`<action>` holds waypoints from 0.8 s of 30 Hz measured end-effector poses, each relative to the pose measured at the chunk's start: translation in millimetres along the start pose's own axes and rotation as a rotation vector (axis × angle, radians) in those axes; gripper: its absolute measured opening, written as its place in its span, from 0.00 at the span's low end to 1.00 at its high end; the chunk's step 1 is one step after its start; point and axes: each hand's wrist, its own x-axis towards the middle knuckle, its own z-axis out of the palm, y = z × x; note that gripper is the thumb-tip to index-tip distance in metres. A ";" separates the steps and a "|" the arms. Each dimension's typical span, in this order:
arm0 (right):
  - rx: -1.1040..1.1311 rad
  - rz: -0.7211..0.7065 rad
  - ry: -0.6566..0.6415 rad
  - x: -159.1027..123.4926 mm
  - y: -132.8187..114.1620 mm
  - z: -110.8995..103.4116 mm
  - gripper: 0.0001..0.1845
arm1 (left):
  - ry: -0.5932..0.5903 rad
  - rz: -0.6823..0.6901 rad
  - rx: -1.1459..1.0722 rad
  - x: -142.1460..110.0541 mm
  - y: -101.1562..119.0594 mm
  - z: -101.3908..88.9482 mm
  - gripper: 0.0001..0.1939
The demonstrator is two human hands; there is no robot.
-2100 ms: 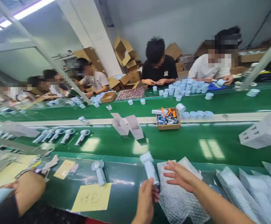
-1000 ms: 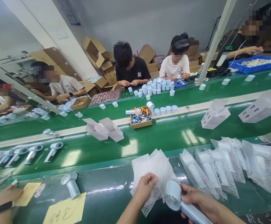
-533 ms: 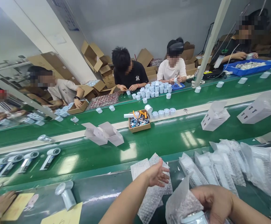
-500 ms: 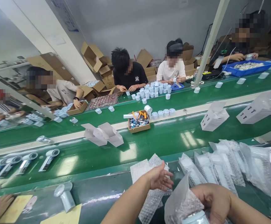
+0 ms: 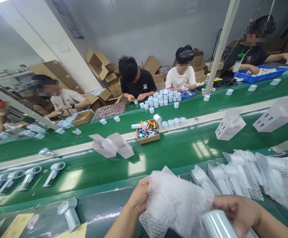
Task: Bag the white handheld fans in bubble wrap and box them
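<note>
My left hand (image 5: 142, 195) is closed on the left edge of a clear bubble-wrap bag (image 5: 176, 198), which spreads out in front of me. My right hand (image 5: 236, 211) is closed round a light-blue hair dryer (image 5: 218, 224) at the bottom edge, by the bag's right end. Whether the right fingers also pinch the bag I cannot tell, and part of the dryer is out of frame. More bubble-wrap sheets or bags lie under the held one. To the left, another light-blue hair dryer (image 5: 69, 213) rests on the bench.
Several bagged hair dryers (image 5: 233, 178) lie right of my hands. On the green conveyor (image 5: 168, 152) stand open white boxes (image 5: 113, 145) and several hair dryers (image 5: 54, 173). A cardboard tray (image 5: 148, 134) of small parts sits midway. Co-workers handle light-blue parts (image 5: 167, 96) across the line.
My left hand, earlier outstretched over the sheets, now grips the bag's left edge. The bag has moved up and left and spread between my hands; more of the hair dryer shows.
</note>
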 end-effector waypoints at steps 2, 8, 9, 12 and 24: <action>-0.039 0.010 0.246 -9.2 -5.9 4.6 0.37 | 0.142 0.158 0.175 -7.2 26.4 -0.9 0.11; 0.017 -0.105 0.344 45.6 -3.2 48.3 0.54 | 0.238 0.531 0.734 -21.4 19.8 42.5 0.10; 0.052 -0.107 0.290 59.4 -1.6 56.4 0.58 | 0.160 0.514 0.752 -21.6 10.9 49.1 0.10; 0.100 -0.093 0.239 83.3 1.6 70.2 0.48 | -0.039 0.339 0.601 -21.3 -8.6 51.2 0.12; -0.135 -0.108 0.569 70.3 27.0 61.1 0.31 | -0.096 0.833 1.379 -53.7 -20.0 64.5 0.15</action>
